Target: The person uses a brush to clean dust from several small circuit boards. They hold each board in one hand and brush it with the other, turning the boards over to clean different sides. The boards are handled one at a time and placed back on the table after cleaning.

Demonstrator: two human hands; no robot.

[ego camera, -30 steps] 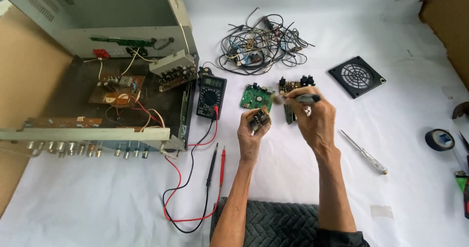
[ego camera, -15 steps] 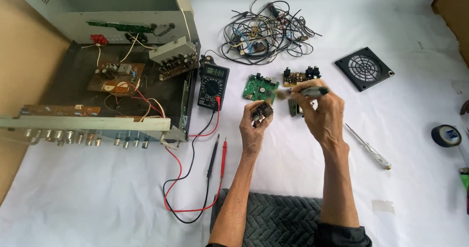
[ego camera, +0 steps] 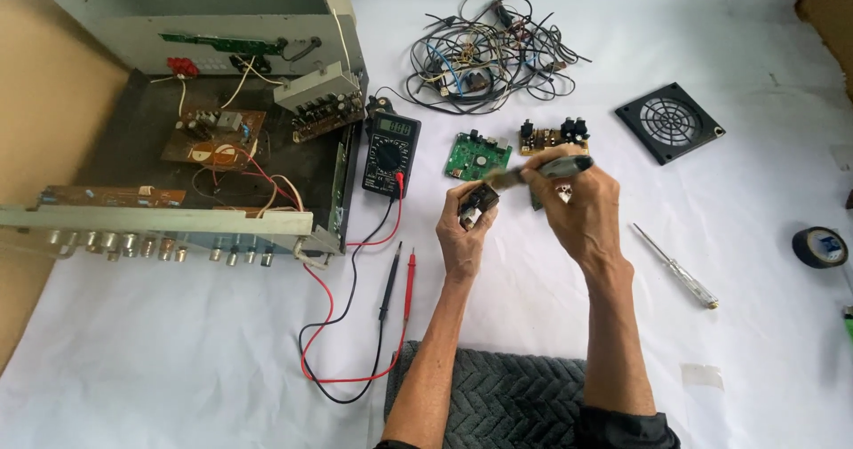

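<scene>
My left hand [ego camera: 464,236] grips a small dark electronic part [ego camera: 477,204] with metal contacts, held above the white cloth. My right hand [ego camera: 582,209] holds a grey-handled tool [ego camera: 544,171] whose tip points left and touches the top of that part. Just beyond my hands lie a green circuit board [ego camera: 477,154] and a small brown board with black components [ego camera: 553,134]. A further board is partly hidden behind my right hand.
A black multimeter [ego camera: 391,156] with red and black probes [ego camera: 397,282] lies left of my hands. An opened amplifier chassis [ego camera: 187,165] fills the left. A wire tangle [ego camera: 484,54], fan grille [ego camera: 668,122], screwdriver [ego camera: 675,265] and tape roll [ego camera: 818,246] lie around.
Both hands have stayed together; the tool tip has come onto the small part in my left hand. The camera view shifted slightly downward.
</scene>
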